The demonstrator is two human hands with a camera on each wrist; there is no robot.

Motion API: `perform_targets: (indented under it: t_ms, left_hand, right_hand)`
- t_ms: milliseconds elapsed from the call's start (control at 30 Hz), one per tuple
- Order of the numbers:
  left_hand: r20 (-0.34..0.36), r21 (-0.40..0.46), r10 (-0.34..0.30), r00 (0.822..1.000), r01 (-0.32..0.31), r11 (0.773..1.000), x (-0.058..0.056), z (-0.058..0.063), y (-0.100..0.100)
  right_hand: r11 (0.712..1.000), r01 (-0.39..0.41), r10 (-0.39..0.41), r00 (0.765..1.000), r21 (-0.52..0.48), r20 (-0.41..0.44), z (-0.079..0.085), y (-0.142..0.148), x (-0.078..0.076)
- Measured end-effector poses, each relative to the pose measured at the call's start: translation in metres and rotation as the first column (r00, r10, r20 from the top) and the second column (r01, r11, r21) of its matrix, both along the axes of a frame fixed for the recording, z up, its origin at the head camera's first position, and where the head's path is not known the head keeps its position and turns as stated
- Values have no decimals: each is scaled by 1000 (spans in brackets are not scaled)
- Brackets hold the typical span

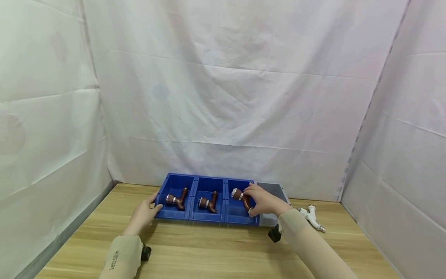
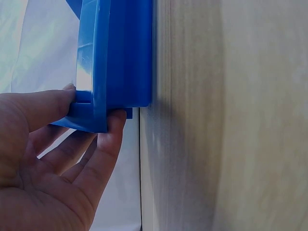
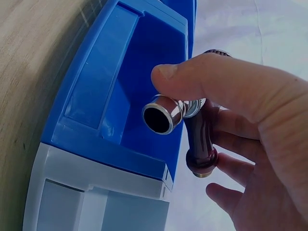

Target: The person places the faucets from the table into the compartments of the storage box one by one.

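At the left end of a row of joined blue bins, my left hand grips the corner of the outermost bin; in the left wrist view its thumb lies on the blue rim and fingers curl underneath. My right hand holds a brown faucet with a chrome collar, over the third blue bin. The thumb presses near its chrome-ringed open end in the right wrist view. One brown faucet lies in the leftmost bin, and another brown faucet in the second.
A grey bin joins the row on the right, partly covered by my right hand and forearm. Beyond it a white faucet lies on the wooden table. White cloth hangs behind and on both sides.
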State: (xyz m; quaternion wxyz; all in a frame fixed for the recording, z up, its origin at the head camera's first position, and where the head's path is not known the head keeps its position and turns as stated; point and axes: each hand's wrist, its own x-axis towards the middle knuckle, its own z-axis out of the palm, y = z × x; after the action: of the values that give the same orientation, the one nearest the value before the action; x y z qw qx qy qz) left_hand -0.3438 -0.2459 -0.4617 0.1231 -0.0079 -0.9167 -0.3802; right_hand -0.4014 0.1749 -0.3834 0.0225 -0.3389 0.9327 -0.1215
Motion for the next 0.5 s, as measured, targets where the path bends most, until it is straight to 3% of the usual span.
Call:
perform_targets:
  t_ms: [500]
  left_hand:
    - [-17,5,4,1000,-4,1000,-1,-1,0]
  right_hand:
    - [999,34,-34,999,-3,14,0,-2,-8]
